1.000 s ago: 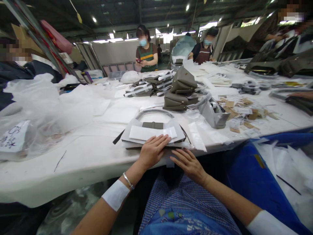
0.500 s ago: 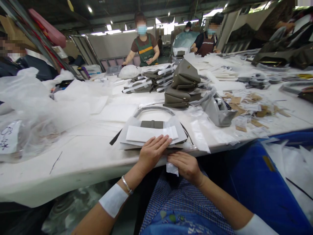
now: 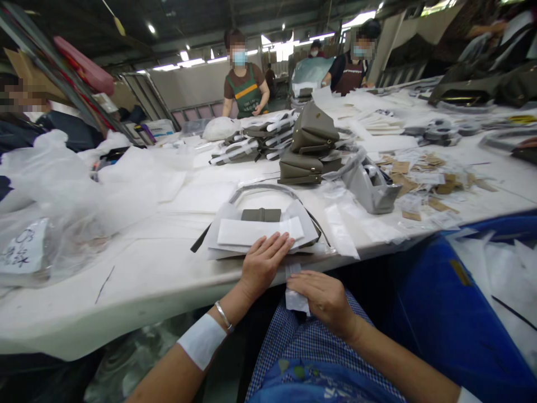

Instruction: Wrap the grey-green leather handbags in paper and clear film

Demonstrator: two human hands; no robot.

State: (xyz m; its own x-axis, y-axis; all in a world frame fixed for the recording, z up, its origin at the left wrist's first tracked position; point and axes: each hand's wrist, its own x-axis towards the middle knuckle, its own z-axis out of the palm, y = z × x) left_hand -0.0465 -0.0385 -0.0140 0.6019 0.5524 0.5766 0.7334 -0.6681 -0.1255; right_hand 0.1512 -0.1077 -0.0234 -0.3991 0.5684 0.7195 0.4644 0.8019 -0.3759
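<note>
A dark olive handbag [image 3: 260,215] lies near the table's front edge, its arched handle [image 3: 264,189] wrapped in greyish film. Over its front are translucent sheeting and a white padding strip [image 3: 239,232]. My left hand [image 3: 266,258] rests flat on the lower right of this padding, fingers stretched out. Just below the table edge, my right hand [image 3: 325,296] has its fingers closed on a whitish translucent plastic strip [image 3: 296,301]. The strip runs up toward the bag's bottom edge; its upper end is hard to make out.
Wrapped olive bags [image 3: 308,162] are stacked behind. A grey film-covered bag [image 3: 371,187] and brown tags [image 3: 444,182] lie right. Plastic bags [image 3: 46,196] cover the left side. A blue bin [image 3: 432,296] stands below at right. Several masked people work across the table.
My right hand has moved down, away from the bag, with the plastic strip, and more of the strip shows above its fingers. My left hand stays on the padding.
</note>
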